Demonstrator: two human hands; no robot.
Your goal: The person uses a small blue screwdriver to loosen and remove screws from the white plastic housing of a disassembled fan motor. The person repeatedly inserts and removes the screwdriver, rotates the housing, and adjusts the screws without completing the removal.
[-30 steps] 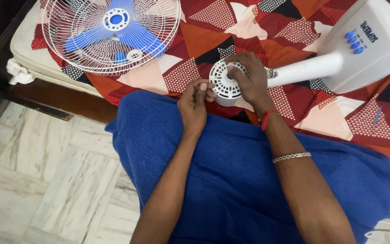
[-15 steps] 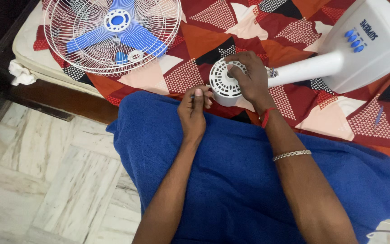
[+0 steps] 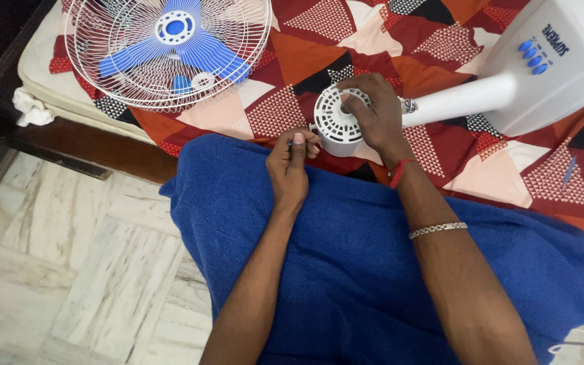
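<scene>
At the far left, one white cloth [image 3: 32, 108] hangs off the mattress edge above the marble floor [image 3: 69, 270]. Beside it on the patterned bedspread [image 3: 441, 40] lies one round white wire fan guard [image 3: 167, 51] holding one blue three-bladed propeller [image 3: 174, 47]. Toward the middle, the left hand [image 3: 290, 169] rests on a blue towel [image 3: 346, 270], its fingers pinched narrow around one thin, small tool whose kind I cannot tell. Just right of it sits one white fan motor housing [image 3: 336, 122], a round drum with rings of slots and a centre hole, lying at the bedspread's near edge. The right hand [image 3: 376, 115] grips that housing from above, fingers curled over its face. Farther right, one white pole [image 3: 461, 101] joins one white fan base [image 3: 562, 67] with four blue buttons [image 3: 532, 55].
</scene>
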